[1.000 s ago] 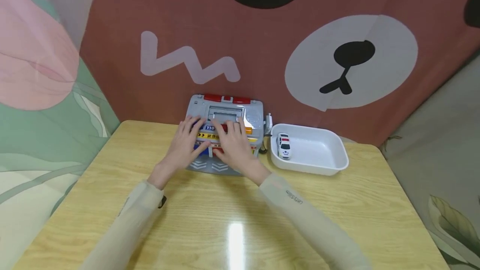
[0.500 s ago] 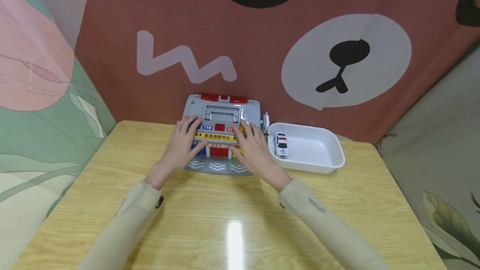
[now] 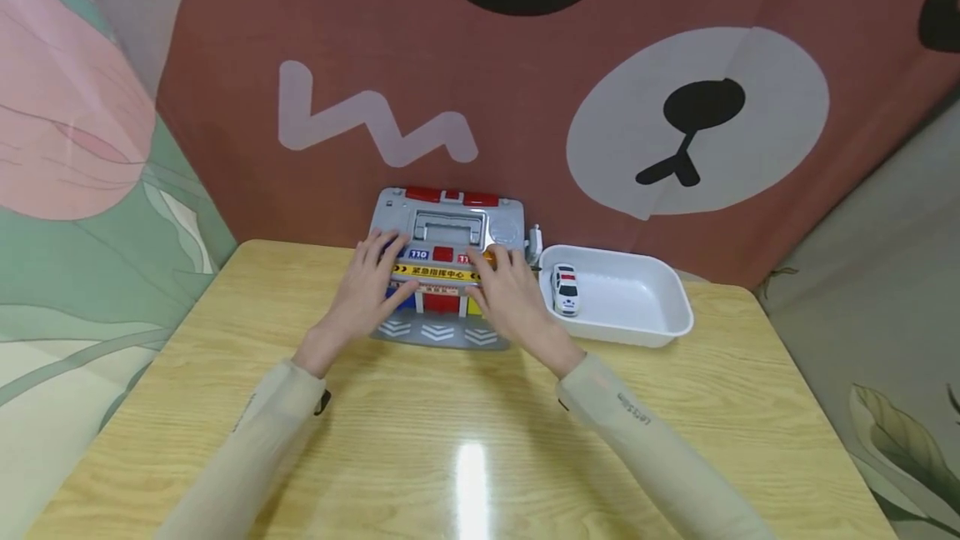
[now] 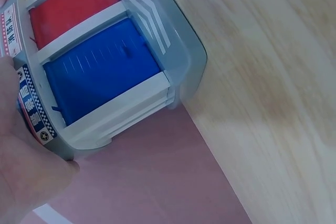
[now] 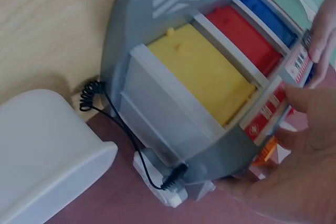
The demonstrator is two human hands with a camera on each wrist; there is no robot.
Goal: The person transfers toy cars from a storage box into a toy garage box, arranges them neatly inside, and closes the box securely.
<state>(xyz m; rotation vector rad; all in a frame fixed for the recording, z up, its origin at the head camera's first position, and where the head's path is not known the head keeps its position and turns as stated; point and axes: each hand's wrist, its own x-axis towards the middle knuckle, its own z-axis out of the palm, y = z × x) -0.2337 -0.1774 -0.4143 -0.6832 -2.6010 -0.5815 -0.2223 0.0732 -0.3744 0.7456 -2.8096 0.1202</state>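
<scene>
A grey toy garage (image 3: 437, 329) stands against the wall, with a blue door (image 4: 102, 72), a red door (image 5: 247, 40) and a yellow door (image 5: 202, 72). My left hand (image 3: 360, 290) grips its left end, fingers over the roof and thumb at the front edge. At the other end my right hand (image 3: 513, 298) holds the roof edge; its thumb lies against the red sign (image 5: 265, 111). All three doors look shut. The roof buttons under my fingers are partly hidden.
Right of the garage is a white tray (image 3: 637, 337) holding a toy police car (image 3: 566, 290). A white handset (image 5: 157, 179) on a black coiled cord (image 5: 93, 94) hangs on the garage's right side. The wooden table (image 3: 390, 440) meets a printed cloth (image 3: 360, 32) behind.
My right hand has moved right, from the middle of the garage to its right end, uncovering the red door and roof labels. My left hand has stayed at the left end.
</scene>
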